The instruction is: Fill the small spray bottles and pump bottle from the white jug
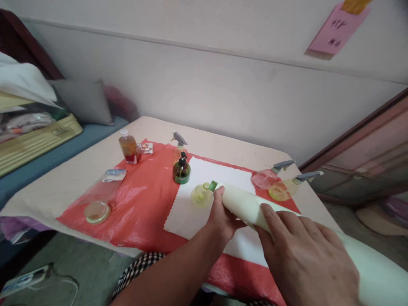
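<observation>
A large pale green bottle (pixel 245 205) lies tilted across both hands, its green neck (pixel 213 185) lowest and at the left. My left hand (pixel 225 216) is closed round it from below, near the neck. From above, my right hand (pixel 306 250) grips its wider body. The neck meets the mouth of a small clear yellow-green bottle (pixel 201 195), which stands on a white sheet (pixel 219 168). Whether liquid is flowing between them I cannot make out. Just left of it is a dark green pump bottle (pixel 181 171).
Two spray bottles, one pink (pixel 264 179) and one yellow (pixel 283 190), lie at the right. Behind the pump bottle stands another grey-headed sprayer (pixel 179 139). Red plastic (pixel 143 191) covers much of the table. An amber bottle (pixel 129 148) and a round clear container (pixel 97 211) are at the left.
</observation>
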Demonstrator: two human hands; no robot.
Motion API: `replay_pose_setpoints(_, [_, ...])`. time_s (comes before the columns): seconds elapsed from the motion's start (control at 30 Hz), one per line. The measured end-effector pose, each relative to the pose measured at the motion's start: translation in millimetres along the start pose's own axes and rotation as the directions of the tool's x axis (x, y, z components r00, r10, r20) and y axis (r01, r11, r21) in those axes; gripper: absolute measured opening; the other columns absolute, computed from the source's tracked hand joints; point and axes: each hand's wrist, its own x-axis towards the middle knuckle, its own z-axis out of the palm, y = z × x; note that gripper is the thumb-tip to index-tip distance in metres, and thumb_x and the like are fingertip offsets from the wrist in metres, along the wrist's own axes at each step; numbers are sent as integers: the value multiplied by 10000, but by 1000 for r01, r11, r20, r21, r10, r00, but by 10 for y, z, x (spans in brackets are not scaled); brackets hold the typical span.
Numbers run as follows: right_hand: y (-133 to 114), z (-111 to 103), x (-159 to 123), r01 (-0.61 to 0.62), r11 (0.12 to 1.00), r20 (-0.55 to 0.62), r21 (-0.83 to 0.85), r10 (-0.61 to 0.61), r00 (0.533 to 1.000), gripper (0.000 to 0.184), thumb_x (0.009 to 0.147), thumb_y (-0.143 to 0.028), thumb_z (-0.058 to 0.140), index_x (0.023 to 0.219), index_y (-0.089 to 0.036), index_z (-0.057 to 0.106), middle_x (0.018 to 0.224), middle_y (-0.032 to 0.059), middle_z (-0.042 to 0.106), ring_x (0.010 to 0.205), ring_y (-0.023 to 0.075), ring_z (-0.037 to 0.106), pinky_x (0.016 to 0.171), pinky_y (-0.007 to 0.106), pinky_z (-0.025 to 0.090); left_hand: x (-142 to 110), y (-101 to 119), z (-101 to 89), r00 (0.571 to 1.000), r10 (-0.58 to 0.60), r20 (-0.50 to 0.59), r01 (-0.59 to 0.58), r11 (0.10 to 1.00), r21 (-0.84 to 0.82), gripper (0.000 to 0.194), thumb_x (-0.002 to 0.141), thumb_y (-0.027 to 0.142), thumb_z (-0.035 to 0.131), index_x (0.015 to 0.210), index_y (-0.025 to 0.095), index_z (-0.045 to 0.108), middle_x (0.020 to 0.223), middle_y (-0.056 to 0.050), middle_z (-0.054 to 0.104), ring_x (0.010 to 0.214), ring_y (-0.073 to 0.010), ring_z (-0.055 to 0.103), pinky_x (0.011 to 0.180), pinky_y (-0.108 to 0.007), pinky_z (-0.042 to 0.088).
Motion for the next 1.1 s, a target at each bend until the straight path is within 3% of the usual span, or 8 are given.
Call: replay_pose_setpoints(1.1, [34,72,-53,27,1000,6,3,-27,1000,271,886,-186,540,1142,-136,615,805,82,655,707,257,579,728,395,394,-12,6,7,1000,-12,10,12,1000,21,540,844,647,523,1100,191,656,1048,-92,677,932,-269,632,833,-425,544])
